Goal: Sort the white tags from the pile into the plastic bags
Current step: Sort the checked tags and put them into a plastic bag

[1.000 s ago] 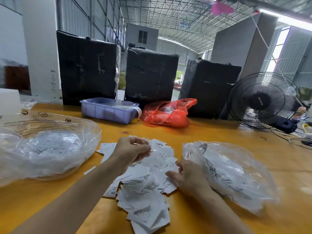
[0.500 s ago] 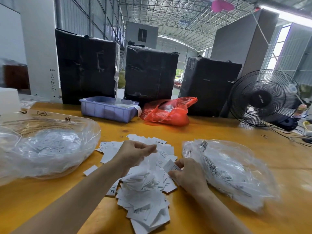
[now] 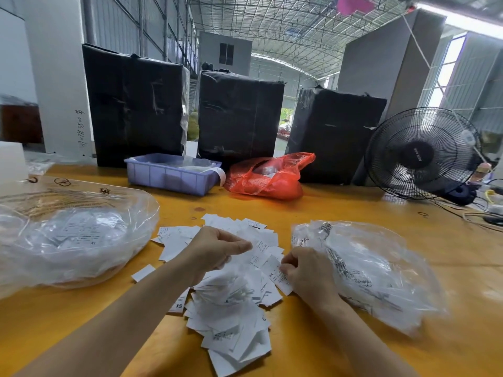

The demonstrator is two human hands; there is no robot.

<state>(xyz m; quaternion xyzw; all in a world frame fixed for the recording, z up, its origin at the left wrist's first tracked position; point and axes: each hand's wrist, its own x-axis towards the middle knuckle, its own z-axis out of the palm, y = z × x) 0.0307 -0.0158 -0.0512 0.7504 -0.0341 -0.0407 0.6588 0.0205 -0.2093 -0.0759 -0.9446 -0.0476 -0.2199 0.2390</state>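
Observation:
A pile of small white tags (image 3: 231, 303) lies in the middle of the yellow table (image 3: 340, 205). My left hand (image 3: 215, 248) hovers over the pile with fingers curled, thumb and fingertips pinched on a white tag. My right hand (image 3: 307, 270) pinches a white tag marked XS (image 3: 276, 274) at the pile's right edge. A clear plastic bag (image 3: 373, 270) holding tags lies just right of that hand. A second, larger clear bag (image 3: 73, 238) with tags sits at the left.
A lilac plastic bin (image 3: 168, 175) and a red plastic bag (image 3: 268, 176) stand behind the pile. Three black wrapped bales (image 3: 239, 115) line the table's far edge. A black fan (image 3: 422, 153) and loose cables (image 3: 481, 216) occupy the far right.
My right hand has lifted from lying on the pile and now pinches a single tag at the pile's right edge. My left hand stayed above the pile, shifting slightly.

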